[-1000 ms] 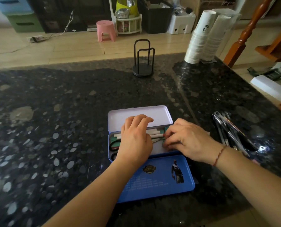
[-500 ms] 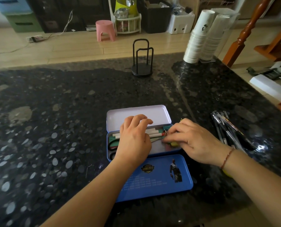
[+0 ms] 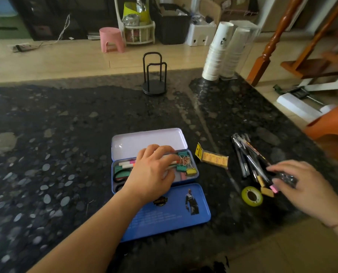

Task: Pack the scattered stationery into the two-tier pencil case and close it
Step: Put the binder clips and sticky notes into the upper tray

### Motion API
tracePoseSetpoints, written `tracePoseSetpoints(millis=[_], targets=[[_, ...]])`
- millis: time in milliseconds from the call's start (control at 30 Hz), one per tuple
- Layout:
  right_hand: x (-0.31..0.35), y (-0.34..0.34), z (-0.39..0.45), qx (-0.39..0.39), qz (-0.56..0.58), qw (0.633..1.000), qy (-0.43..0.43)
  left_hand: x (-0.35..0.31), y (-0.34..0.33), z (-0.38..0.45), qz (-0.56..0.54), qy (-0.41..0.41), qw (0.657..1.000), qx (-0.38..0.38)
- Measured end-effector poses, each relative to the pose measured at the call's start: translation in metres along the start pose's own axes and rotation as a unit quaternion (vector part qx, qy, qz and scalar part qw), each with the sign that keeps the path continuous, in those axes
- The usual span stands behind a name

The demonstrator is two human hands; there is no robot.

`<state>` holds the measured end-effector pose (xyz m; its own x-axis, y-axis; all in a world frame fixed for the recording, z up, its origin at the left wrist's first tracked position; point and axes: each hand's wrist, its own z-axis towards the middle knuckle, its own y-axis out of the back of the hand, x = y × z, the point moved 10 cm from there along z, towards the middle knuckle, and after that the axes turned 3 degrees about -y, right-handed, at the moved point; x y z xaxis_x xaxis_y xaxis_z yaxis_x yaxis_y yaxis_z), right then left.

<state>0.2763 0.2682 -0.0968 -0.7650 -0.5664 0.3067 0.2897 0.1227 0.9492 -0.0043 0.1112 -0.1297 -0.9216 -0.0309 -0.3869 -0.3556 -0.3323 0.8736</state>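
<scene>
A: How far along? The pencil case (image 3: 156, 174) lies open, near centre.
B: Partly: clips and markers are in; the pens (image 3: 246, 154), tape (image 3: 251, 196) (yellow roll) lie right.
A: Hands?
B: Left hand (image 3: 154, 172) presses flat inside, gripping nothing; right hand (image 3: 301, 186) reaches the pens, grip unclear

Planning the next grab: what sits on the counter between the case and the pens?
In the head view, only a yellow packet lies between the case and the pens.
</scene>
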Motion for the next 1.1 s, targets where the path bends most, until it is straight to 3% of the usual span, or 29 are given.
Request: tracePoseSetpoints(millis=[100, 233, 433, 600, 833, 967, 1100], targets=[[0.008, -0.009, -0.023, 0.020, -0.039, 0.997, 0.063, 0.003, 0.000, -0.001, 0.033, 0.034, 0.999, 0.015], [0.013, -0.023, -0.032, 0.035, -0.094, 0.992, 0.082, 0.000, -0.004, -0.001, 0.073, 0.025, 0.996, 0.051], [-0.002, -0.015, -0.013, -0.019, -0.008, 1.000, 0.003, 0.001, -0.008, 0.002, 0.079, 0.034, 0.994, 0.070], [0.040, -0.023, 0.019, -0.005, -0.006, 0.999, 0.032, -0.010, -0.012, 0.004, 0.070, 0.035, 0.994, 0.071], [0.106, -0.063, 0.059, 0.050, -0.135, 0.987, 0.071, -0.008, -0.003, 0.003, 0.019, 0.027, 0.995, 0.092], [0.097, -0.071, 0.069, 0.068, -0.108, 0.991, 0.027, 0.018, 0.027, 0.001, -0.032, 0.048, 0.998, 0.008], [0.089, -0.049, 0.065, 0.005, 0.015, 1.000, -0.027, 0.037, 0.039, -0.003, -0.045, 0.048, 0.998, -0.016]])
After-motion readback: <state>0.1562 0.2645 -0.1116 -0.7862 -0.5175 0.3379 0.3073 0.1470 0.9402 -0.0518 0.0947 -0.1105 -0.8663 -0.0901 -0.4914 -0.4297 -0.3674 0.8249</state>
